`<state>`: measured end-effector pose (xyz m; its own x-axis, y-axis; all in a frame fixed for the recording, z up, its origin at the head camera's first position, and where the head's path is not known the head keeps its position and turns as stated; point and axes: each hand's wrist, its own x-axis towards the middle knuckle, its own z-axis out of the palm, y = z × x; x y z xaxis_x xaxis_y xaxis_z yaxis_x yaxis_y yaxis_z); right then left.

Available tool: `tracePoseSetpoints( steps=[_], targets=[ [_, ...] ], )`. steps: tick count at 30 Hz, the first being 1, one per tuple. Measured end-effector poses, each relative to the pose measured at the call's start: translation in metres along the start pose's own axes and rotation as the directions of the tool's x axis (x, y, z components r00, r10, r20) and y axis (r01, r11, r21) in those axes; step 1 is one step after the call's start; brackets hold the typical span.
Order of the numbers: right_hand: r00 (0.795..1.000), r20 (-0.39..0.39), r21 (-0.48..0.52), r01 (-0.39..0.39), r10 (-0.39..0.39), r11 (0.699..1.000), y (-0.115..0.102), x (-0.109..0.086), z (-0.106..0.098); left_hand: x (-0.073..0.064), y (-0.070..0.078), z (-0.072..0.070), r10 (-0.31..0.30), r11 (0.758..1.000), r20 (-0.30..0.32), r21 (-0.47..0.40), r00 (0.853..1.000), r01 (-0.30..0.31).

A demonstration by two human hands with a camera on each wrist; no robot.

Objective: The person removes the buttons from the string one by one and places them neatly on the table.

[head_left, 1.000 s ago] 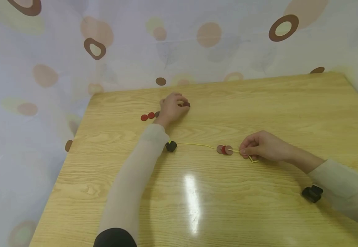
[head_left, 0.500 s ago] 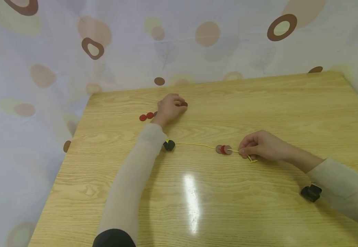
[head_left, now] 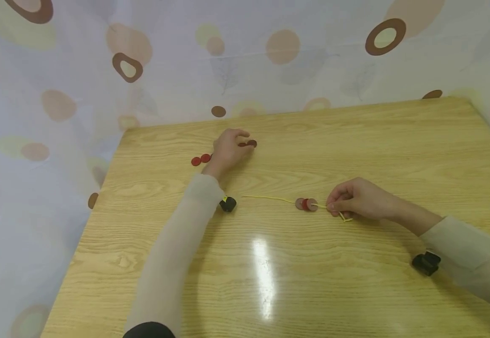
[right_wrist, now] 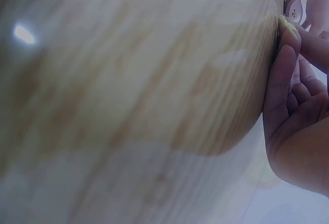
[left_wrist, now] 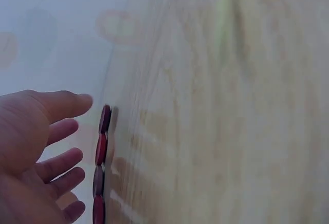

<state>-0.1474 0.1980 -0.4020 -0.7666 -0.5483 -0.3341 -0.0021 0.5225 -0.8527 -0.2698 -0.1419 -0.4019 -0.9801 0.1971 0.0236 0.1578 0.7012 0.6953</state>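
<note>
At the far left of the table, my left hand [head_left: 227, 149] hovers over a row of buttons, its fingers and thumb spread apart. Two red buttons [head_left: 196, 161] show left of the wrist, and a dark red button [head_left: 251, 143] lies by the thumb tip. In the left wrist view, the row of buttons [left_wrist: 101, 149] stands apart from the fingers. My right hand [head_left: 361, 199] pinches a yellow string [head_left: 270, 197] between thumb and finger close to its end. Several buttons [head_left: 311, 204] are threaded on that string. A holed button [right_wrist: 294, 11] shows beyond the fingertips in the right wrist view.
Both arms extend over the wooden table [head_left: 333, 281]. A black wrist camera [head_left: 228, 204] hangs under the left sleeve, and another black camera [head_left: 426, 263] is below the right sleeve. A patterned curtain [head_left: 245, 56] borders the table's back and left side.
My left thumb and fingers have spread away from the dark red button, and that hand has drawn slightly back to the left. The right hand and the threaded buttons have stayed in place.
</note>
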Motion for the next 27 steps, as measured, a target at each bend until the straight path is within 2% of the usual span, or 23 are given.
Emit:
tracePoseSetpoints(
  steps=[3,5,7,9,13,17,20,22,27],
  targets=[
    [1.0,-0.001,-0.004,0.004,-0.004,1.0,0.0,-0.001,0.0,-0.012,0.007,0.006,0.023,0.994,-0.022,-0.105,0.999,-0.025],
    [1.0,-0.005,-0.01,0.006,-0.006,1.0,0.0,-0.001,-0.001,-0.024,0.012,0.014,0.041,0.98,-0.016,-0.193,0.999,-0.043],
    [1.0,-0.007,-0.011,0.007,-0.007,1.0,0.0,-0.001,-0.001,-0.038,0.019,0.022,0.053,0.965,0.013,-0.256,0.998,-0.048],
    [1.0,-0.008,-0.01,0.007,-0.007,1.0,0.0,-0.001,-0.001,-0.053,0.027,0.029,0.065,0.962,0.063,-0.269,0.996,-0.046],
    [1.0,-0.009,-0.001,0.003,-0.003,1.0,-0.001,-0.001,0.0,-0.08,0.041,0.041,0.12,0.965,0.162,-0.249,0.979,-0.078],
    [1.0,-0.018,-0.013,0.012,-0.012,1.0,-0.002,-0.002,-0.001,-0.099,0.052,0.05,0.195,0.966,0.244,-0.214,0.95,-0.144],
    [0.999,-0.022,-0.024,0.024,-0.025,0.999,-0.003,-0.001,-0.001,-0.107,0.058,0.057,0.244,0.964,0.28,-0.171,0.929,-0.202],
    [1.0,-0.022,-0.022,0.022,-0.023,1.0,-0.003,-0.001,-0.001,-0.109,0.059,0.062,0.262,0.963,0.291,-0.148,0.92,-0.227],
    [1.0,-0.014,-0.013,0.01,-0.01,1.0,-0.004,-0.001,-0.002,-0.11,0.061,0.072,0.27,0.963,0.306,-0.093,0.913,-0.254]
  ],
)
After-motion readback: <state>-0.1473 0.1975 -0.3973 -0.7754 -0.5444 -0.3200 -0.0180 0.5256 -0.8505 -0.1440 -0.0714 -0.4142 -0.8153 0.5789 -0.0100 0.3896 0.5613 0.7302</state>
